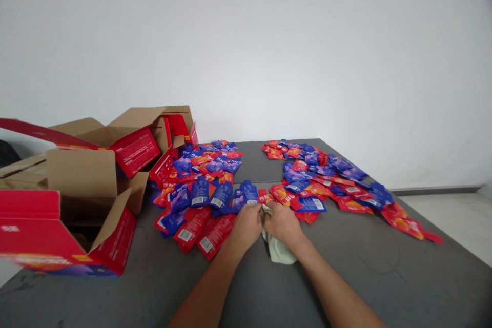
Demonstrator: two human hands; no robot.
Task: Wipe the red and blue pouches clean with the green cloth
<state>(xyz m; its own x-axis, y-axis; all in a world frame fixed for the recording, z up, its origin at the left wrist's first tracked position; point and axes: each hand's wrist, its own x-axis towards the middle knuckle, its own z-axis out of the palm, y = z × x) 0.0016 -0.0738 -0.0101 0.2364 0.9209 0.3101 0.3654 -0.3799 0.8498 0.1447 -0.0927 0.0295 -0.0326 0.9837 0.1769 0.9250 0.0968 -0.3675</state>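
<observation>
Both my hands are close together over the middle of the dark table. My right hand (283, 223) is closed on a pale green cloth (282, 252), whose loose end hangs down below the palm. My left hand (246, 224) is closed beside it, its fingertips by the cloth's upper edge. What the left fingers hold is hidden. Just beyond the fingertips lies a red pouch (264, 196). Blue pouches (249, 192) lie right behind my left hand, and red pouches with barcodes (215, 234) lie to its left.
Flat red and blue pouches form a left heap (207, 164) and a right heap (307, 184) that trails toward the right edge. Open red cartons (115, 246) with raised brown flaps crowd the left of the table (369, 271). A white wall (269, 51) rises behind.
</observation>
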